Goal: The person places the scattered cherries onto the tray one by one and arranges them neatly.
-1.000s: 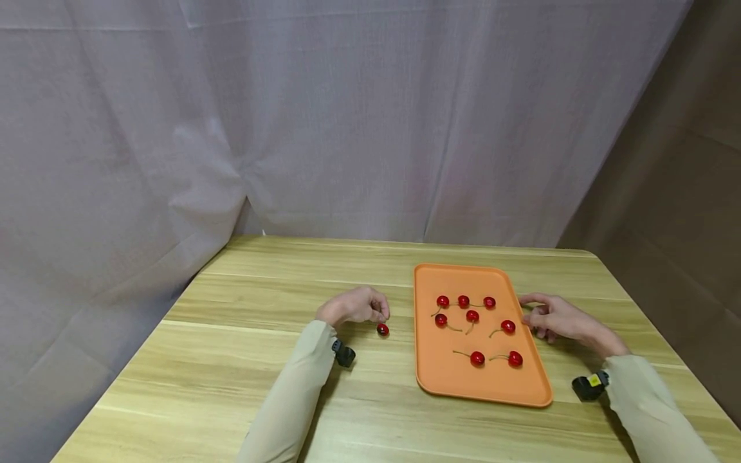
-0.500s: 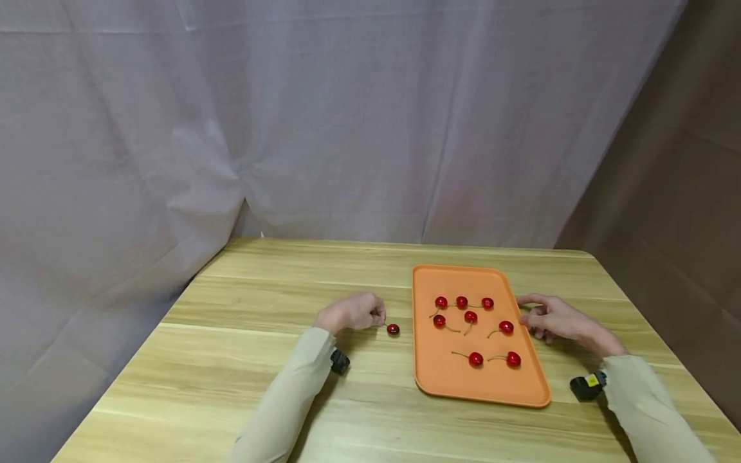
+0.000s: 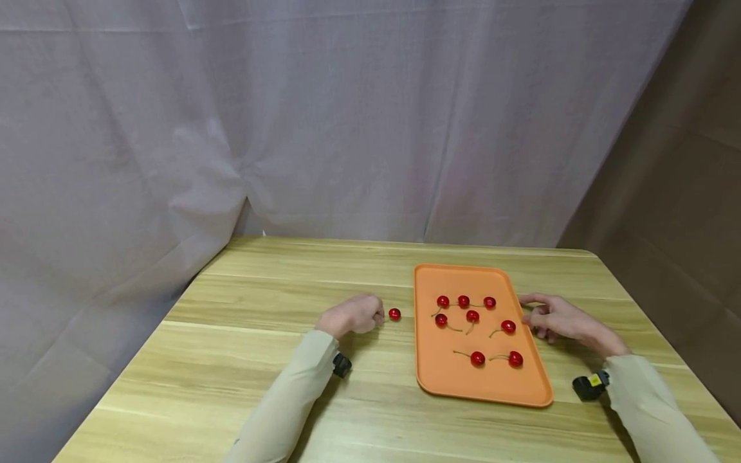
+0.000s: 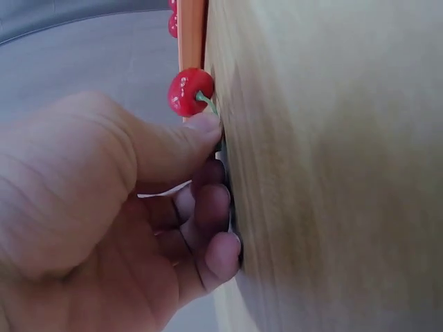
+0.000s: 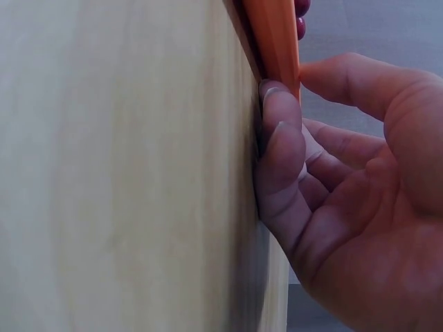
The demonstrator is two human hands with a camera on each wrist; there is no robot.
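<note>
The left hand [image 3: 353,314] rests curled on the table [image 3: 243,360], thumb and fingers pinching the stem of a cherry [image 3: 395,314] that sits just at its 3 o'clock, between hand and tray [image 3: 446,376]. The right hand [image 3: 557,318] lies at the tray's 3 o'clock edge, fingers loosely bent, fingertips [image 5: 275,93] touching the rim, gripping nothing. Eight cherries lie in the tray. No writing can be read

Light wooden table [image 3: 255,379], plank-grained, bearing an orange tray [image 3: 446,379] toward its right side, one loose red cherry [image 3: 395,314] just left of the tray, and both hands of a person resting beside the tray.
</note>
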